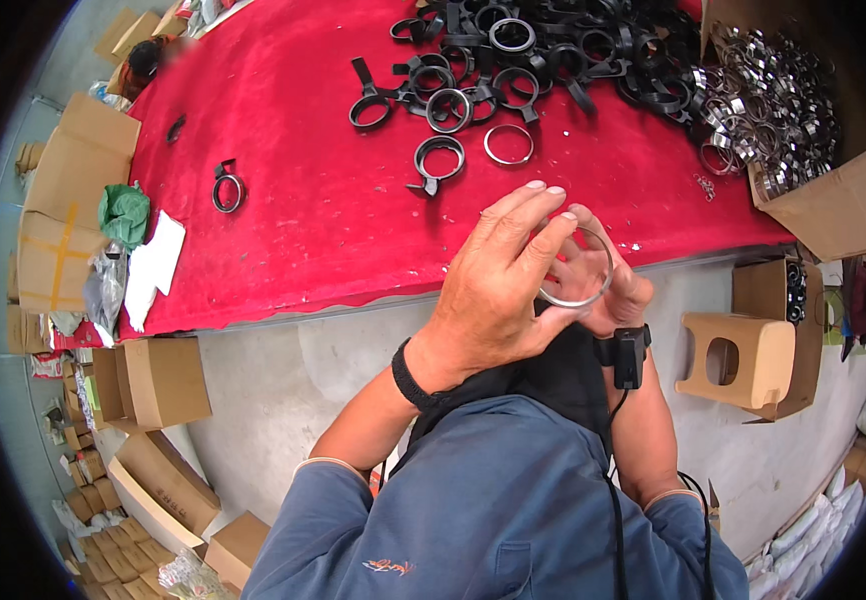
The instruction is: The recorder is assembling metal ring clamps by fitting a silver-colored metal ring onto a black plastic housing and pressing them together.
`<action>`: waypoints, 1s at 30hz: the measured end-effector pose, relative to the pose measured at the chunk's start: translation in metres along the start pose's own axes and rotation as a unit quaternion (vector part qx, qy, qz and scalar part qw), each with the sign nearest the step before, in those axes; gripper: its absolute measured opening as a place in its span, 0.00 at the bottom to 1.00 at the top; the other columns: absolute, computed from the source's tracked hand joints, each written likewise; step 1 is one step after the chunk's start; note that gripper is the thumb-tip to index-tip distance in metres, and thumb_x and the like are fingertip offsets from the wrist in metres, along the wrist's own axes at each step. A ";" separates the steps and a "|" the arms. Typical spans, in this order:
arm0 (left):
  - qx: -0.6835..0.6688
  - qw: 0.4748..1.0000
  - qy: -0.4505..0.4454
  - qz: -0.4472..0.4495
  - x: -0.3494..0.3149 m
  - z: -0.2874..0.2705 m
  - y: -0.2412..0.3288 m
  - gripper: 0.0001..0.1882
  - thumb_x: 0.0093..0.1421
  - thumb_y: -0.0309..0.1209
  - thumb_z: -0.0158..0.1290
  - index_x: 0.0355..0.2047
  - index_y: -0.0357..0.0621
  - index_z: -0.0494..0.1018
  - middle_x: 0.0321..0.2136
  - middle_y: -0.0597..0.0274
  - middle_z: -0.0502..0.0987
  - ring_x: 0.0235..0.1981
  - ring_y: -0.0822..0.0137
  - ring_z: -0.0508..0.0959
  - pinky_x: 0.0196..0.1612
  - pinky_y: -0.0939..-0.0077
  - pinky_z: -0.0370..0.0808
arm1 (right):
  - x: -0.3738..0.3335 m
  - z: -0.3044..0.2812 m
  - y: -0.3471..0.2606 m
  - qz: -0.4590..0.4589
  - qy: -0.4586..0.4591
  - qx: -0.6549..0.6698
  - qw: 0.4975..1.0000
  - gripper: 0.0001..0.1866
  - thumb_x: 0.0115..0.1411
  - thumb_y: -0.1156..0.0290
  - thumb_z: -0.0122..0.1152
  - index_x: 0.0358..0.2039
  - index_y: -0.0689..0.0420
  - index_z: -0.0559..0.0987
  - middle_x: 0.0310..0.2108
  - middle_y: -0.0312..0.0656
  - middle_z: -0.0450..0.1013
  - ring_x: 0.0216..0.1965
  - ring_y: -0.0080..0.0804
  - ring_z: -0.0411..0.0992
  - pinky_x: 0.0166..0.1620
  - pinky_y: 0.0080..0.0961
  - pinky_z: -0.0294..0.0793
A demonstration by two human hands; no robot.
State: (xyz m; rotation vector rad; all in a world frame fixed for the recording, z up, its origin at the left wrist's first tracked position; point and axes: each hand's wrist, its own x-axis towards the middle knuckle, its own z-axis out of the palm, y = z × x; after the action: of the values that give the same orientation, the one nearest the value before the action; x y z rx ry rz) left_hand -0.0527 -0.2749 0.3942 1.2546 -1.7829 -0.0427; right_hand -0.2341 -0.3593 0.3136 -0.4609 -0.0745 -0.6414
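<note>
Close to my body, just off the table's near edge, both my hands hold a thin silver metal ring [610,264]. My left hand [488,285] has its fingers at the top of the ring and its thumb by the lower rim. Behind the ring, my right hand [608,290] curls around its far and right side; part of its grip is hidden. On the red cloth beyond lie another thin metal ring [530,153] and a black ring with a tab [457,172]. Farther back is a heap of black tabbed rings [593,45], some with silver rims.
At the right, a cardboard box [843,210] holds many shiny metal rings [778,110]. A single black ring [228,192] lies left on the red cloth [303,200]. Cardboard boxes [163,380] and a brown stool-like piece [753,355] stand below table level. A person [143,65] is at the far left.
</note>
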 end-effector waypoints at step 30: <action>0.328 0.829 -0.382 -0.244 0.071 -0.037 -0.160 0.38 0.57 0.57 0.68 0.53 0.34 0.81 0.39 0.38 0.86 0.41 0.42 0.87 0.49 0.53 0.83 | -0.029 0.013 -0.022 -0.084 -0.091 -0.043 0.991 0.43 0.64 0.63 0.74 0.77 0.40 0.65 0.76 0.58 0.58 0.77 0.62 0.57 0.74 0.64 0.65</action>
State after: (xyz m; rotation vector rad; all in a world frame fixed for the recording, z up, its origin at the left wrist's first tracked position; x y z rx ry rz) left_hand 0.0848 -0.3885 0.3822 2.4434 -2.1604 -0.2777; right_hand -0.2694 -0.3533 0.3284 -0.6005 -0.2605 -0.7691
